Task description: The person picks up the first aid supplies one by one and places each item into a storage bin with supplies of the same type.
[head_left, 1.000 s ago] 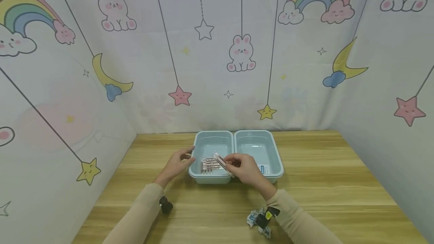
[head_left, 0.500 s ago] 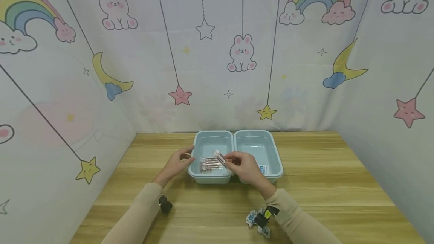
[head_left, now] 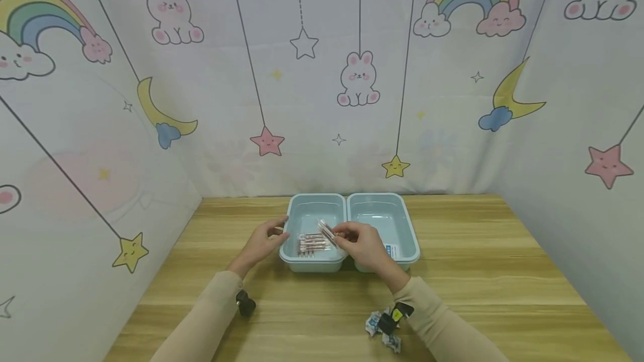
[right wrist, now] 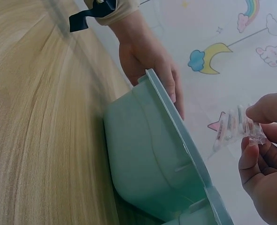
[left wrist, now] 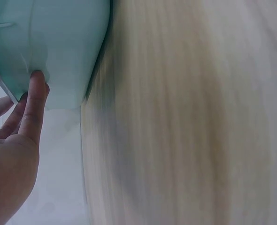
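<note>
Two light blue bins stand side by side, the left bin [head_left: 316, 266] and the right bin [head_left: 415, 242]. My left hand [head_left: 261, 244] holds the left bin's outer edge; in the left wrist view some fingers of that hand [left wrist: 16, 159] lie nearly straight on the bin's outer wall [left wrist: 65, 51], others at its rim. Above the right side of the left bin, my right hand [head_left: 363, 246] pinches clear packets of thin sticks [head_left: 327, 230] between thumb and fingers. Similar packets [head_left: 313, 243] lie inside the left bin. In the right wrist view the pinched packets [right wrist: 232, 124] tilt away from the fingertips.
A white packet with blue print [head_left: 392, 251] lies in the right bin. Crumpled white and blue wrappers [head_left: 373, 323] rest on the wooden table [head_left: 302, 317] near my right wrist. Printed white cloth [head_left: 312, 105] surrounds the table's back and sides.
My right hand has risen very slightly with the packets still pinched. The left hand and both bins look unmoved.
</note>
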`<state>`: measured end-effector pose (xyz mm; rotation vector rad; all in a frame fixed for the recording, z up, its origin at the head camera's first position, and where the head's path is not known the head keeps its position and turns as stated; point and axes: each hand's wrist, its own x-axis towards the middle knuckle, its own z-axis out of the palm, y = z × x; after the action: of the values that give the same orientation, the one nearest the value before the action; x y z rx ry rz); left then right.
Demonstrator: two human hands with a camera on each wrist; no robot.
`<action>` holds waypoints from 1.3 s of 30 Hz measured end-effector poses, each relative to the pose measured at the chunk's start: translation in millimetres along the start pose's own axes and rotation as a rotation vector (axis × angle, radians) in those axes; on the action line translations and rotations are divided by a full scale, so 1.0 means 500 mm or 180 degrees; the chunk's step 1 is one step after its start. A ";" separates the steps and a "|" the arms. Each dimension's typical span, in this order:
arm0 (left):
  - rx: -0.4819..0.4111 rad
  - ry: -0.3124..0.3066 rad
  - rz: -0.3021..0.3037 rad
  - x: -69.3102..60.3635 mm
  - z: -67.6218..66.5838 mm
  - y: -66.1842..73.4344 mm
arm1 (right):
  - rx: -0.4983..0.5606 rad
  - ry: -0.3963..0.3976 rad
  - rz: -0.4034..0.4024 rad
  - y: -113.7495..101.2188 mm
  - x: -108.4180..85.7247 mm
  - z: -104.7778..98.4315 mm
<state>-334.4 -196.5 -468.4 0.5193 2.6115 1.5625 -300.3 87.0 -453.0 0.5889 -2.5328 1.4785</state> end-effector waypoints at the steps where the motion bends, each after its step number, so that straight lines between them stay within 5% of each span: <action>1: 0.0009 0.0005 0.0000 0.000 0.000 0.001 | 0.0001 0.0000 0.0003 0.000 0.001 0.000; 39: -0.0030 0.0017 0.0017 0.001 -0.001 -0.008 | 0.0136 -0.0004 -0.0025 -0.007 0.016 0.008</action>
<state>-336.3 -198.6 -471.6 0.5225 2.6074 1.5793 -306.0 79.9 -449.8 0.6057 -2.5026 1.5337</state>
